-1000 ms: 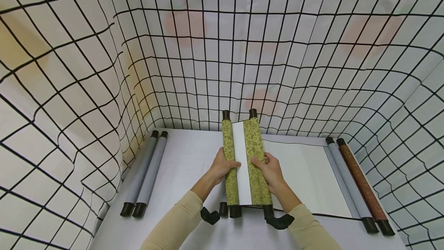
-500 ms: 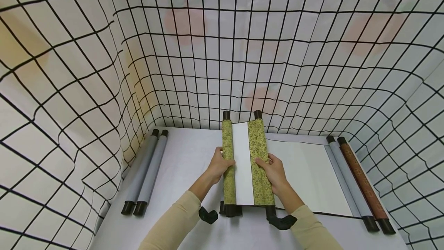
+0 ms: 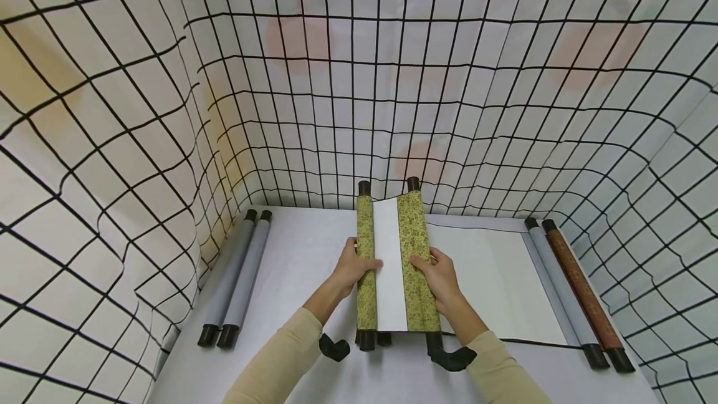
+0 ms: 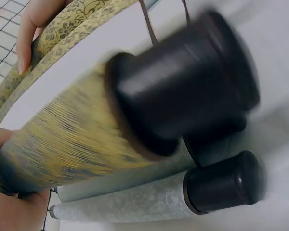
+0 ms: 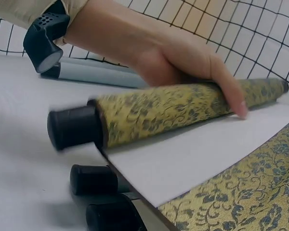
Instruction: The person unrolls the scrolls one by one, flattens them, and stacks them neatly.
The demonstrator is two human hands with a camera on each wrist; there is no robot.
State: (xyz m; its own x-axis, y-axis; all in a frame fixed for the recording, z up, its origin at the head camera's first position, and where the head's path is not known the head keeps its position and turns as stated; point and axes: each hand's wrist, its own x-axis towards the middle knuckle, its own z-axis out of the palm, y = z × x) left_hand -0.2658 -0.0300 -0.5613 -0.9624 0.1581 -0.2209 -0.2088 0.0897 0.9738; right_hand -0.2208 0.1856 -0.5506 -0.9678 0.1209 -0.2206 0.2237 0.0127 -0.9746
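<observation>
In the head view a hanging scroll (image 3: 367, 292) with yellow-green flowered brocade and dark end knobs is held up above the table, partly unrolled. Between its left roll and its right brocade part shows a white strip (image 3: 390, 267). My left hand (image 3: 349, 270) grips the left roll, its thumb reaching over onto the white. The right hand (image 3: 443, 279) holds the right side, thumb on the brocade and fingers mostly hidden behind. Beneath the held scroll, grey patterned rolls (image 4: 135, 204) with dark knobs lie on the table.
Two grey rolls (image 3: 247, 279) lie along the table's left side. At the right, a scroll with a white sheet (image 3: 499, 279) lies spread out, ending in a grey roll (image 3: 563, 295) beside a brown one (image 3: 586, 292). Black grid netting (image 3: 392, 67) encloses the back and sides.
The white strip between the two brocade parts has widened over the last second. The left roll has shifted slightly left, and both hands keep their hold.
</observation>
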